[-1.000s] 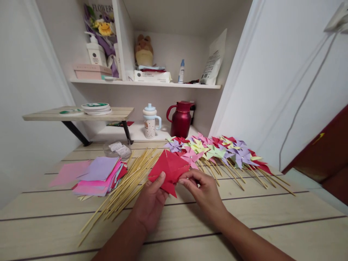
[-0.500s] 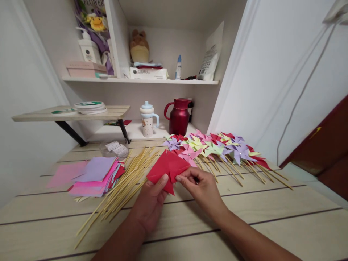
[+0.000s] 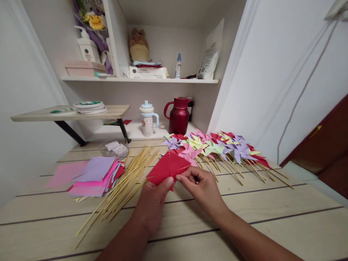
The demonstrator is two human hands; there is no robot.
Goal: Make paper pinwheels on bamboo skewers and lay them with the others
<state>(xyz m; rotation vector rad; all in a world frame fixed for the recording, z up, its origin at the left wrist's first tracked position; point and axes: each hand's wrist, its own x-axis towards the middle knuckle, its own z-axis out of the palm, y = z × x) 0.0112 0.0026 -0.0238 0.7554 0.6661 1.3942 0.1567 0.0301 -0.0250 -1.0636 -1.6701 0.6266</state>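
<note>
A red paper square [image 3: 169,166] with slits running in from its corners is held above the table between both hands. My left hand [image 3: 153,197] pinches its lower left part, thumb on top near the middle and fingers hidden beneath. My right hand [image 3: 199,183] grips the lower right edge between thumb and index finger. Just behind the paper lie finished paper pinwheels [image 3: 214,146] on sticks, in pink, purple, yellow, green and red. A spread of thin wooden sticks [image 3: 129,177] lies left of my left hand.
A stack of coloured paper squares [image 3: 99,170] lies left of the sticks, with a clear round dish [image 3: 113,148] behind it. A spotted cup [image 3: 147,121] and a red jug [image 3: 178,116] stand at the back. A small raised shelf [image 3: 114,111] overhangs the left side.
My left thumb has shifted slightly right, towards the paper's centre. The paper's lower flap, which hung down between my hands, now shows much less, and the sheet looks flatter.
</note>
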